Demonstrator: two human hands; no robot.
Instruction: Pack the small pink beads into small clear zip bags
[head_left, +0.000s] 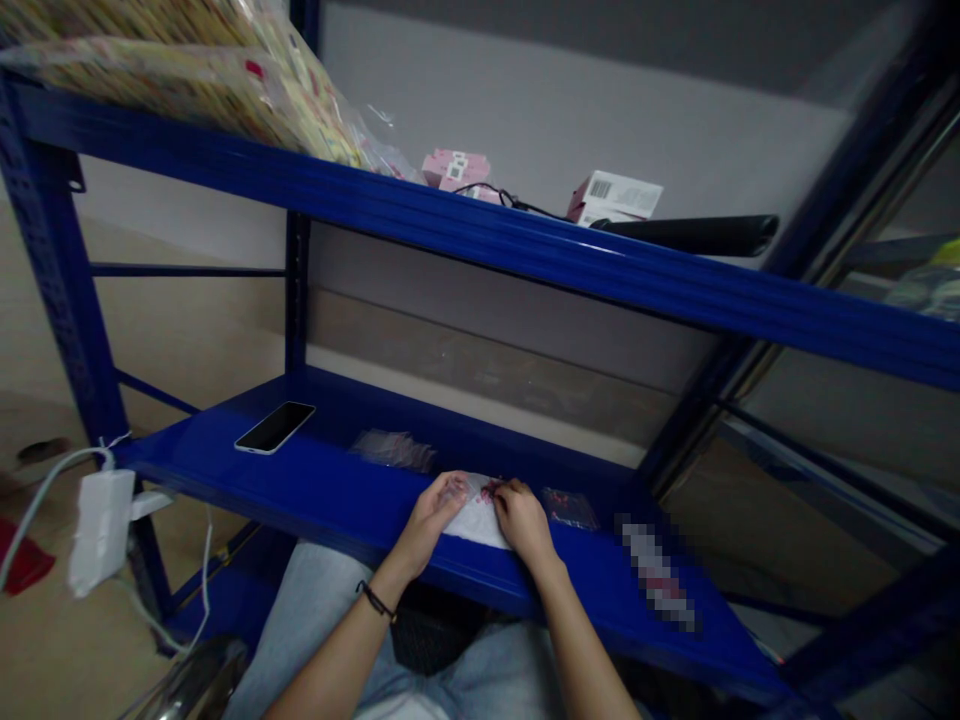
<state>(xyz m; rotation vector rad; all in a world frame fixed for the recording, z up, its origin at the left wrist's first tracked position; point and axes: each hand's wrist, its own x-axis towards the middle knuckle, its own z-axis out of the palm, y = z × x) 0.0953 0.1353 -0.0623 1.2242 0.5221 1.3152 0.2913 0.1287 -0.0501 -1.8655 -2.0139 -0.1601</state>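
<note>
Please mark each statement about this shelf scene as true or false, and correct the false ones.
1. Both hands touch a small clear bag on the blue shelf. True: the left hand and right hand pinch the clear bag at the blue shelf front edge.
2. A phone lies to the left of the hands. True: the phone lies flat, screen dark.
3. The phone is held in the right hand. False: it lies apart, untouched.
4. The upper shelf carries nothing. False: a white box and a pink box sit there.
5. The left wrist wears a dark band. True: wristband.
</note>
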